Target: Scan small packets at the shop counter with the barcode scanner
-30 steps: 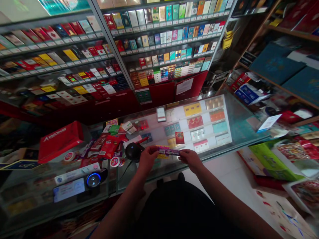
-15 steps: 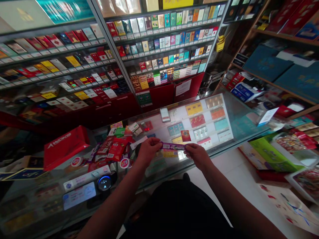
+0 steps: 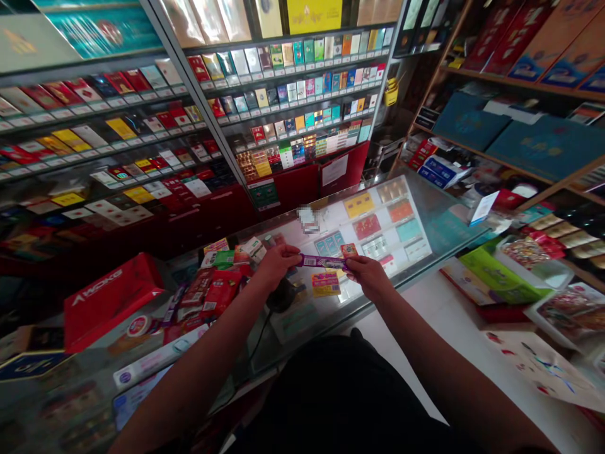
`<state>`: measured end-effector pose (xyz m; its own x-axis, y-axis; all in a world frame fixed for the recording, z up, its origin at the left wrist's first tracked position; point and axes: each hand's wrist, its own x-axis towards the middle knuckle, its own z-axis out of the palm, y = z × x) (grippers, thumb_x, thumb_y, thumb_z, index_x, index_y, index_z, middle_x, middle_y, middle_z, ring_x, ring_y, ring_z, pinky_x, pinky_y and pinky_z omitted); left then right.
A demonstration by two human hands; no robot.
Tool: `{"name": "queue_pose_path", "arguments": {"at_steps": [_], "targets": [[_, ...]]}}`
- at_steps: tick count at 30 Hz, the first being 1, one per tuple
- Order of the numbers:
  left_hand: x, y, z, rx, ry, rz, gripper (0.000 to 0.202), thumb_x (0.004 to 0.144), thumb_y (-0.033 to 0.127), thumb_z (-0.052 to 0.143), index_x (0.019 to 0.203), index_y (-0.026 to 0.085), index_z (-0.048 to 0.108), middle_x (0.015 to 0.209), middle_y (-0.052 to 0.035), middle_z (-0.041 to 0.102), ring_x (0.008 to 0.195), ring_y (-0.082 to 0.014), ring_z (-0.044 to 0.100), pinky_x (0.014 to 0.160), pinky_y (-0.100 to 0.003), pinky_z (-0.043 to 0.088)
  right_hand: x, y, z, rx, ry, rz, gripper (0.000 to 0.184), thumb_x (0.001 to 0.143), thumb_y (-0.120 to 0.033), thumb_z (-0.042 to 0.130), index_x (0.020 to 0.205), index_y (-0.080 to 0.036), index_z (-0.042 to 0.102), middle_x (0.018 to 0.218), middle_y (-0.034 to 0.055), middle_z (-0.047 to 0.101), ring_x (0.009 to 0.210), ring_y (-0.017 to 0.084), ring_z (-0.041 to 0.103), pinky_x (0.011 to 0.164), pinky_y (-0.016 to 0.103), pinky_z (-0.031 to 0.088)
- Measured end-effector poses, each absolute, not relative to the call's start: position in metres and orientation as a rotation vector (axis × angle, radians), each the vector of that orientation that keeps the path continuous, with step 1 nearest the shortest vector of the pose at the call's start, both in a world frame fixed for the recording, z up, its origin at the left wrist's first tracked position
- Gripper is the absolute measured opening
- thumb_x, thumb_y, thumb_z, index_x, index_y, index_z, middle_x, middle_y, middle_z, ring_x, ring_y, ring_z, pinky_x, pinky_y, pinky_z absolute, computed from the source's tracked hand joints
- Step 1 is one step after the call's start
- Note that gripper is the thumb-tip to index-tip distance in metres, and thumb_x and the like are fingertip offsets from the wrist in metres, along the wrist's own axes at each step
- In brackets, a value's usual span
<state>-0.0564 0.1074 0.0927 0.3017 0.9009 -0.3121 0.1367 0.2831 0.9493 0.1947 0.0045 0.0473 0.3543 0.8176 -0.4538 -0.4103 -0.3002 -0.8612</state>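
Observation:
A narrow purple candy packet [image 3: 324, 261] is stretched level above the glass counter [image 3: 302, 318]. My left hand [image 3: 276, 268] pinches its left end, and my right hand [image 3: 366, 272] pinches the other end. Just below the packet, a yellow and pink packet [image 3: 326, 284] lies on the glass. A small red packet [image 3: 348, 250] lies right behind my right fingers. To the left of my left hand is a heap of red snack packets [image 3: 220, 293], and a dark rounded device [image 3: 282, 296] with a cable sits under my left wrist.
A red box [image 3: 113, 299] and a round tub [image 3: 138, 325] stand on the counter at left. My left forearm partly covers a lit phone-like screen [image 3: 137, 400]. Shelves of cigarette packs [image 3: 293, 91] rise behind the counter. Candy trays [image 3: 532, 261] are at the right.
The view has shifted, and my hands with the purple packet sit slightly higher and further left in it. The dark device and the yellow and pink packet show more fully now.

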Motion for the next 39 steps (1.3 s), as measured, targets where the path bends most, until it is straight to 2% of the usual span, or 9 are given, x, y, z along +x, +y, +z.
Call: {"name": "queue_pose_path", "arguments": {"at_steps": [5, 12, 22, 31, 39], "targets": [[-0.067, 0.122, 0.088, 1.228, 1.151, 0.639, 0.043, 0.058, 0.036, 0.090, 0.090, 0.016, 0.070, 0.070, -0.0012, 0.069, 0.058, -0.0116, 0.058, 0.056, -0.025, 0.044, 0.183, 0.008, 0.044, -1.409, -0.416, 1.240, 0.036, 0.060, -0.035, 0.092, 0.083, -0.016, 0.072, 0.069, 0.0058, 0.073, 0.061, 0.016, 0.067, 0.050, 0.024, 0.049], [-0.089, 0.140, 0.085, 1.345, 1.113, 0.571, 0.039, 0.060, 0.035, 0.090, 0.088, 0.017, 0.070, 0.076, -0.0032, 0.073, 0.064, -0.0149, 0.062, 0.061, -0.028, 0.048, 0.163, 0.015, 0.042, -1.371, -0.347, 1.314, 0.027, 0.059, -0.026, 0.090, 0.075, -0.016, 0.071, 0.065, 0.0036, 0.072, 0.055, 0.014, 0.062, 0.053, 0.025, 0.051], [-0.108, 0.164, 0.058, 1.352, 1.086, 0.553, 0.037, 0.063, 0.030, 0.086, 0.092, 0.015, 0.071, 0.081, -0.0041, 0.073, 0.069, -0.0148, 0.064, 0.065, -0.028, 0.048, 0.145, 0.028, 0.023, -1.451, -0.425, 1.253, 0.029, 0.053, -0.030, 0.086, 0.076, -0.016, 0.075, 0.067, 0.0046, 0.074, 0.061, 0.017, 0.065, 0.060, 0.030, 0.054], [-0.121, 0.171, 0.040, 1.377, 1.104, 0.588, 0.040, 0.061, 0.027, 0.087, 0.096, 0.015, 0.069, 0.081, -0.0027, 0.073, 0.072, -0.0159, 0.066, 0.068, -0.029, 0.050, 0.137, 0.040, 0.018, -1.633, -0.666, 1.148, 0.030, 0.058, -0.036, 0.084, 0.080, -0.016, 0.077, 0.073, 0.0053, 0.076, 0.067, 0.018, 0.066, 0.064, 0.030, 0.051], [-0.124, 0.170, 0.035, 1.421, 1.146, 0.607, 0.034, 0.063, 0.020, 0.082, 0.094, 0.016, 0.070, 0.080, -0.0019, 0.074, 0.074, -0.0169, 0.068, 0.074, -0.031, 0.051, 0.133, 0.040, 0.015, -1.649, -0.707, 1.148, 0.027, 0.058, -0.035, 0.082, 0.077, -0.017, 0.076, 0.070, 0.0034, 0.074, 0.066, 0.018, 0.063, 0.065, 0.031, 0.050]]}}
